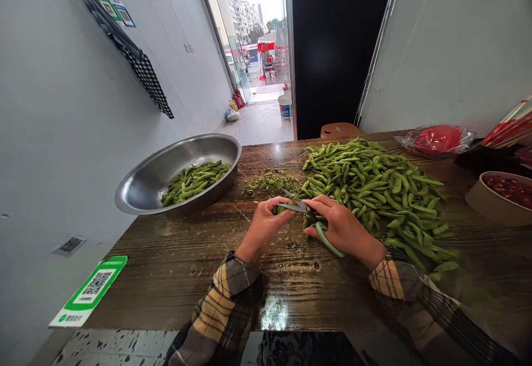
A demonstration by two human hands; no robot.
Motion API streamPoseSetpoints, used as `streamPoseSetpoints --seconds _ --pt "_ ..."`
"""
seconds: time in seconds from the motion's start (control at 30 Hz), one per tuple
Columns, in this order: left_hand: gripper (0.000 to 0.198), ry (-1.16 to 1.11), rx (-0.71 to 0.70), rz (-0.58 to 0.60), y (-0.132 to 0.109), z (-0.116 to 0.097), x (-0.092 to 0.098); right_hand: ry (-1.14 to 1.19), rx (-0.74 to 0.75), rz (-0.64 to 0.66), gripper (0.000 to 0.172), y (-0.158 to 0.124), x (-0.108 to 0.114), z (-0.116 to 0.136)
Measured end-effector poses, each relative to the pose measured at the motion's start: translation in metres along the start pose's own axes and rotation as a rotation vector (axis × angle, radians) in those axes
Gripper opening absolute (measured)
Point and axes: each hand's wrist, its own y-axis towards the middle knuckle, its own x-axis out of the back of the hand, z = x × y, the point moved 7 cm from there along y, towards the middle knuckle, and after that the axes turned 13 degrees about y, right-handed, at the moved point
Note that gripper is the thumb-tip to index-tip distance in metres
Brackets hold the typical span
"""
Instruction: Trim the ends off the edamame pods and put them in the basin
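Lying nearest on the surface (178, 266), a QR card (93, 288) is to the left of the scissors (296, 207). The right hand (343, 227) grasps the scissors by their green handle, blades parted; the left hand (266, 222) pinches a pod (281, 209) at the blades, mostly hidden by its fingers. A nick looks the likeliest trouble: fingertips sit so close to the edges that a pod rolling in the pinch could bring skin between them. Just beyond the scissors lie trimmings (270, 182), beside the pile (374, 183) of pods that spreads to the scissors' right; a careless sweep might mix the two. Far to the scissors' right stands a tub (492, 202) of red pieces. Beyond and left of the scissors, the bowl (139, 191) holds more pods; its rim seems to overhang the surface, so a knock could tip it. Well beyond the scissors are a chair (339, 130) and, farther, a bucket (285, 105).
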Motion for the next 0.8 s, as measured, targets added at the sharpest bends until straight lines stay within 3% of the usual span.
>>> streamPoseSetpoints --seconds 0.43,0.8 --pt "0.018 0.108 -0.099 0.070 -0.001 -0.007 -0.009 0.034 0.035 0.024 0.062 -0.003 -0.003 0.005" --pt "0.027 -0.060 0.130 0.115 -0.003 0.009 -0.013 -0.035 -0.015 0.099 0.045 -0.003 -0.002 -0.001"
